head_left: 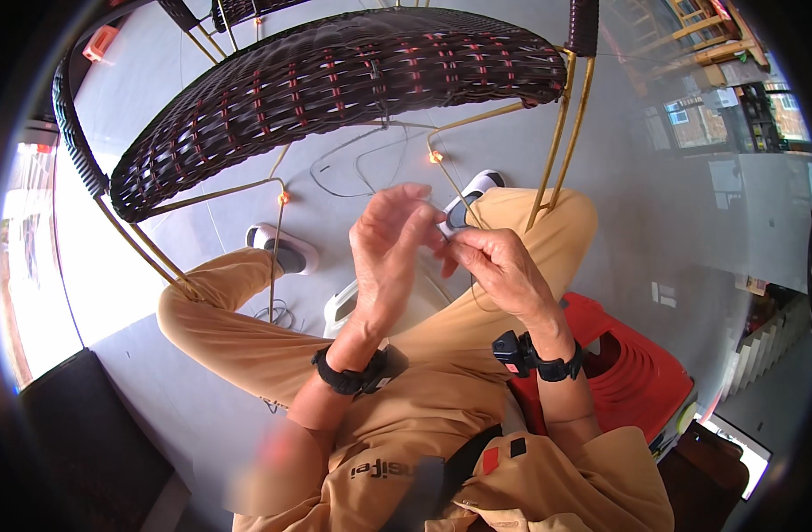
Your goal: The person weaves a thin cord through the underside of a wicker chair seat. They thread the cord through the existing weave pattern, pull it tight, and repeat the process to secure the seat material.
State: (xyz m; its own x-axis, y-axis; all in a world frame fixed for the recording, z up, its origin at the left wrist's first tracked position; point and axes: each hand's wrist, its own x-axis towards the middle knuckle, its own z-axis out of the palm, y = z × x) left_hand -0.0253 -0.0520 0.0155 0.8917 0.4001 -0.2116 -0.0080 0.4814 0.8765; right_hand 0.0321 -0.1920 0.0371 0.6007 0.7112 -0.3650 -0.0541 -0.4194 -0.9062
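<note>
My left hand (390,244) is raised in the middle with fingers curled beside my right hand's fingertips; what it holds is too small to make out. My right hand (499,266) pinches a thin dark strand (473,294), which hangs below it in a loose curve. Just beyond my hands stands a chair piece with a curved, dark brown woven panel (335,75) flecked red, on gold metal rods (561,133). The rods come down beside my knees.
Loose wire loops (344,190) lie on the grey floor (202,328) under the panel. A red plastic stool (632,381) is at my right, a white object (339,306) between my legs. Wooden furniture (698,31) stands at upper right, a dark panel (78,434) at lower left.
</note>
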